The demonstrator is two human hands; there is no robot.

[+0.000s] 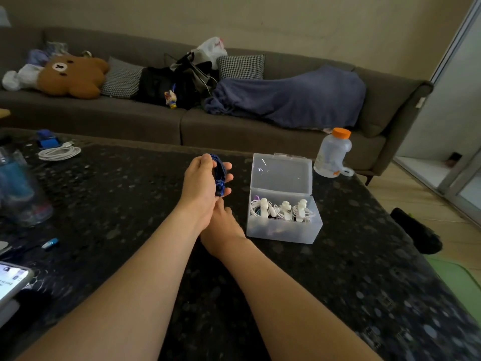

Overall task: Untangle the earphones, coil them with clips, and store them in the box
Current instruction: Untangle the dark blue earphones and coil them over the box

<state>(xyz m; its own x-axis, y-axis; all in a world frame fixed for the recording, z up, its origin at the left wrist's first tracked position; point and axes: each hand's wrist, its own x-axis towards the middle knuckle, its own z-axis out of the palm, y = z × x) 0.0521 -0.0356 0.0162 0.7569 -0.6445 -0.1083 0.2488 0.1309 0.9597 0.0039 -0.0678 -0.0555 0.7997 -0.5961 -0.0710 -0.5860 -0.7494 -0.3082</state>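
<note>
Holding glossy blue earphone coil (219, 175), left hand (199, 185) grip curled round; right hand (222, 227) grip unclear.

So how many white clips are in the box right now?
3 white clips in a row in the open clear box: left clip, middle clip, right clip. Others may be hidden underneath.

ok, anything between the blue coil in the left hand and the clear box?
Nothing: the head view shows only bare dark tabletop between the blue coil, gripped by the left hand, and the clear box.
</note>
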